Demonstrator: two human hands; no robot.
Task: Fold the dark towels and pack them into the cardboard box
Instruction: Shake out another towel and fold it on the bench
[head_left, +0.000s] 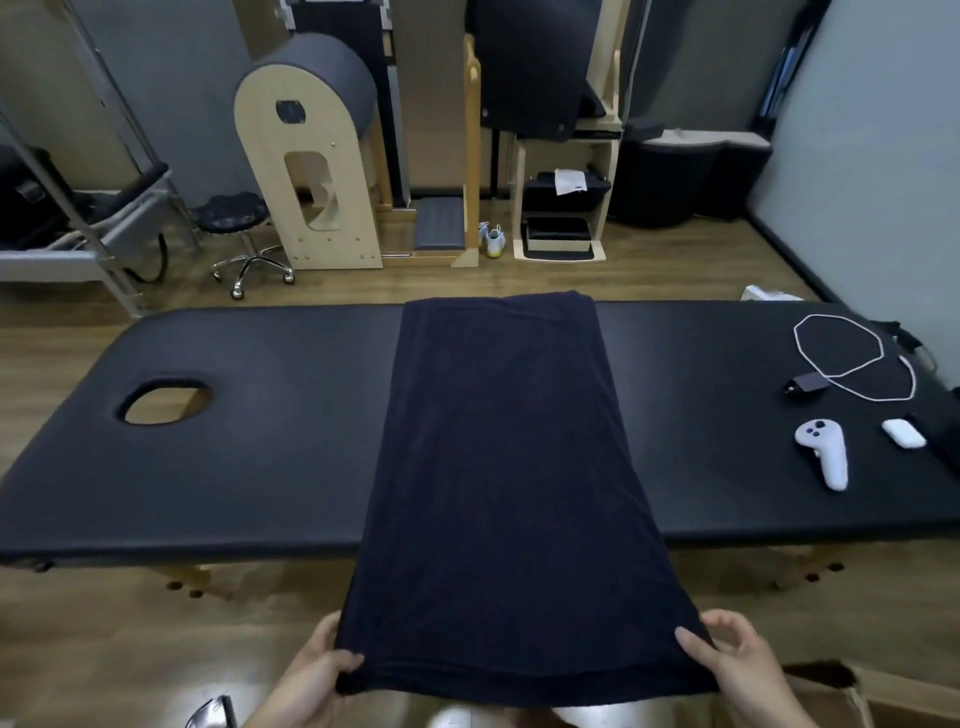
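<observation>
Fingers (349, 665) of the left hand (311, 675) and right hand (740, 667) pinch the near corners of the dark towel (498, 441), thumbs on top. If one pinch slips or pulls unevenly, the fold may skew. Beyond the fingers the towel stretches across the black counter (234, 467), its far end at the far edge.
</observation>
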